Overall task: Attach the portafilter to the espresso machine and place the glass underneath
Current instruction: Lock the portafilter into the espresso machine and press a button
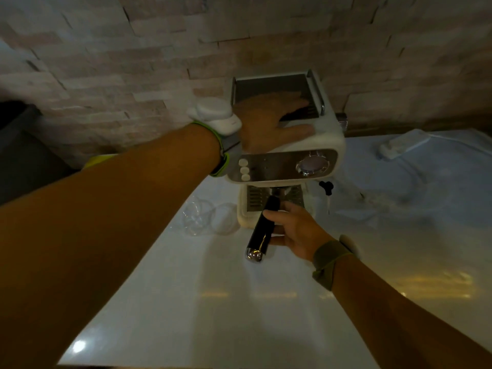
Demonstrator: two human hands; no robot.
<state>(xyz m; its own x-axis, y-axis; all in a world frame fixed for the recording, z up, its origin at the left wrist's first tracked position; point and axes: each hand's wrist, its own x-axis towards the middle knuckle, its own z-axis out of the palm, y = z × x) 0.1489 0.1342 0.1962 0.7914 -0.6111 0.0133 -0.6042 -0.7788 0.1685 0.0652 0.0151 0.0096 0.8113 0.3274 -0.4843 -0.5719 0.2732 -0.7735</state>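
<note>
Head view: a white machine (286,139) stands on a pale desk (213,302) against a stone wall. From the desk's middle it sits at about twelve o'clock. Left hand (269,123) lies flat and unclenched on the machine's top, fingers spread, bracing it. Right hand (295,230) wraps the black handle of the portafilter (262,227), whose head is up under the machine's front; whether it is locked I cannot tell. The handle points toward six o'clock. It looks stiff, fairly heavy and glossy, so likely slippery; a full-palm hold mid-handle seems best for the twist. At nine o'clock of the machine's base, just beside it, stand clear glasses (210,217), blurred. They are probably light and fragile, and are best taken round the wall, not the rim.
</note>
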